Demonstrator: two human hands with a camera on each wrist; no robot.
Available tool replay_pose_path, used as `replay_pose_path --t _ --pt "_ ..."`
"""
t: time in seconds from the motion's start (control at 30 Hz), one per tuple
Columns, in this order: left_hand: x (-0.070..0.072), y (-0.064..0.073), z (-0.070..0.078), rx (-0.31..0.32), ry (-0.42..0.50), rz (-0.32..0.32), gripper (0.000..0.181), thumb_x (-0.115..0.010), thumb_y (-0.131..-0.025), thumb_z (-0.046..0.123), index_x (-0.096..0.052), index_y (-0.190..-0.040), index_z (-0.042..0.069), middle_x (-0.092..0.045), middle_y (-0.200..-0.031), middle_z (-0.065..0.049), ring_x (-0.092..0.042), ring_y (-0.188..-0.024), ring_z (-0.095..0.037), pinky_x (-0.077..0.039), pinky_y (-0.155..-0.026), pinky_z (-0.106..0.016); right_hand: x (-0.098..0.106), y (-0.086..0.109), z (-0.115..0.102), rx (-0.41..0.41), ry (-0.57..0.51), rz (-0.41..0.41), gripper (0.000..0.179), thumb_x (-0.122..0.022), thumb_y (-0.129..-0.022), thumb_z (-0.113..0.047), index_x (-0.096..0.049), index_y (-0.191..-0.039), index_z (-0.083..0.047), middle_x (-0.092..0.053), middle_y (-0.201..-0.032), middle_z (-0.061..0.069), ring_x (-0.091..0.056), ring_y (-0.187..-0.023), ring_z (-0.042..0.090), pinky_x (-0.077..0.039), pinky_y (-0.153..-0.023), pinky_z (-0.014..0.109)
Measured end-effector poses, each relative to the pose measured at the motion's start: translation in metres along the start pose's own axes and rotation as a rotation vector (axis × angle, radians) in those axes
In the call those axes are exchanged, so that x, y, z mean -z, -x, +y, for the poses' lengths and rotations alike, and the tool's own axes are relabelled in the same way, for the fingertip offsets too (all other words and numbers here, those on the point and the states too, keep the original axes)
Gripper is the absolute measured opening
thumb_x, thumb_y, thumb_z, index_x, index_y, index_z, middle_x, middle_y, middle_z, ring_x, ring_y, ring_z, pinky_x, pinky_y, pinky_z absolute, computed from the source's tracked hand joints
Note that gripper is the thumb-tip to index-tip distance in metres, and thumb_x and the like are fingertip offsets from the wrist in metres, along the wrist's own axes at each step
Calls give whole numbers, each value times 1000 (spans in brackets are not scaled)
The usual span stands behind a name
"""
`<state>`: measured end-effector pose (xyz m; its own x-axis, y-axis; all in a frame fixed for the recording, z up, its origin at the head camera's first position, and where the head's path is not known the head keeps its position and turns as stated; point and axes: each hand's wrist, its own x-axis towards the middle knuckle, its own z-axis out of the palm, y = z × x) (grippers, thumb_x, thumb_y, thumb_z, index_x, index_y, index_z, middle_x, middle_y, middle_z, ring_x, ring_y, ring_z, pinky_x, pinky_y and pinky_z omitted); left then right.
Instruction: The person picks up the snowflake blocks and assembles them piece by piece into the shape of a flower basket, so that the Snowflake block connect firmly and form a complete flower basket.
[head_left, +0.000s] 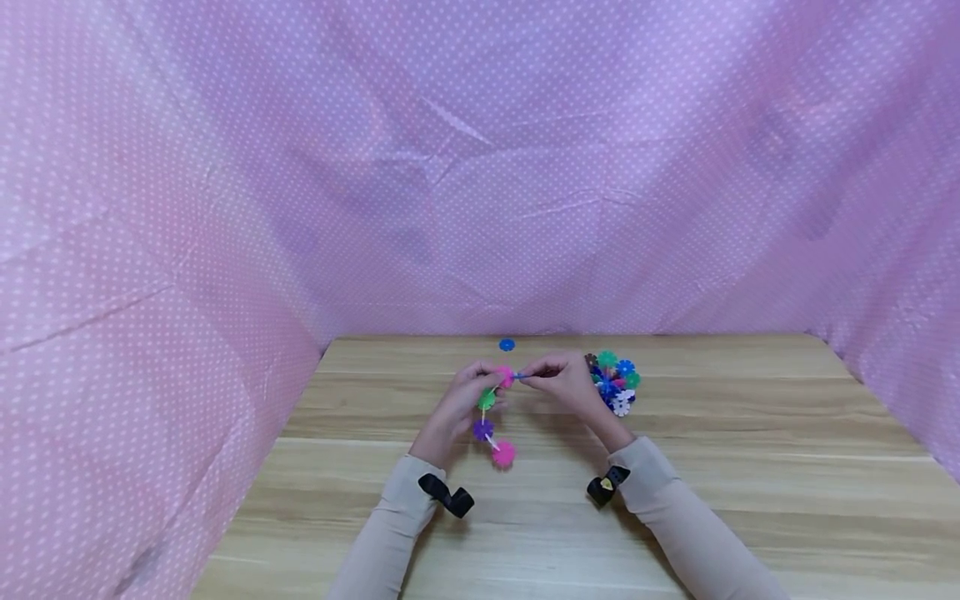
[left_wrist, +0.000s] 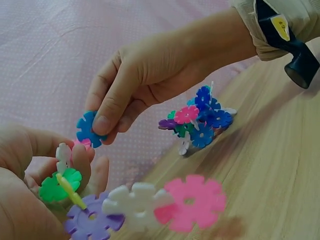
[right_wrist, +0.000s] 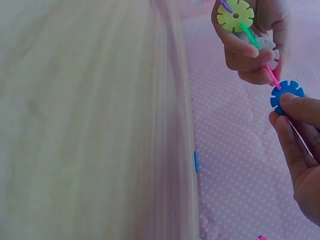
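Observation:
A chain of slotted plastic flower discs hangs from my left hand (head_left: pixel 459 400), whose fingers and thumb pinch it near its upper end. From the loose end up come a pink disc (left_wrist: pixel 197 202), a white disc (left_wrist: pixel 132 206), a purple disc (left_wrist: pixel 90 223), a yellow disc (right_wrist: pixel 235 15), a green disc (left_wrist: pixel 50 188), then white and pink ones partly behind the fingers. My right hand (head_left: pixel 566 382) pinches a blue disc (right_wrist: pixel 280 102) between thumb and fingers. Its rim meets the upper pink disc's edge; how deep the slots engage, I cannot tell.
Right of my right hand, a cluster of mixed-colour flower discs (head_left: pixel 609 387) stands on the wooden table (head_left: pixel 750 467). One loose blue disc (head_left: pixel 507 344) lies by the table's far edge. Pink dotted cloth (head_left: pixel 480 208) hangs behind and at both sides.

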<state>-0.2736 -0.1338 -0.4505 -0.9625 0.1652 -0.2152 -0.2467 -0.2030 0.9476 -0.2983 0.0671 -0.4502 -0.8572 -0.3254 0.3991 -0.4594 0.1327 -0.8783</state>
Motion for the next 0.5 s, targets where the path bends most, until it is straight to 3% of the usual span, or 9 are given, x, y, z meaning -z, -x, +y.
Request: replay_pose_path --t 0.2,0.33,0.5 --pt "0 2 6 -13 -44 -4 2 -61 -101 8 -62 -101 6 -67 -90 -1 -63 -81 -14 -59 -94 -47 -3 -1 -3 -4 -11 1 6 -79 -83 6 -77 -88 9 -76 -89 25 -70 -75 2 -60 -69 20" --pt "2 4 12 -6 -62 15 7 -62 -100 9 -64 -105 4 -67 -91 0 -64 -83 -15 -55 -101 -52 -6 -3 -6 -36 -3 -7 9 -78 -85 3 -76 -93 7 -76 -93 24 -73 -81 9 -61 -75 23" --pt "13 5 15 38 -67 70 18 -62 -100 13 -64 -115 3 -67 -91 2 -62 -84 -15 -57 -91 -40 -11 -14 2 -155 0 -58 30 -78 -87 -1 -71 -115 7 -74 -106 25 -73 -92 19 -60 -81 24"
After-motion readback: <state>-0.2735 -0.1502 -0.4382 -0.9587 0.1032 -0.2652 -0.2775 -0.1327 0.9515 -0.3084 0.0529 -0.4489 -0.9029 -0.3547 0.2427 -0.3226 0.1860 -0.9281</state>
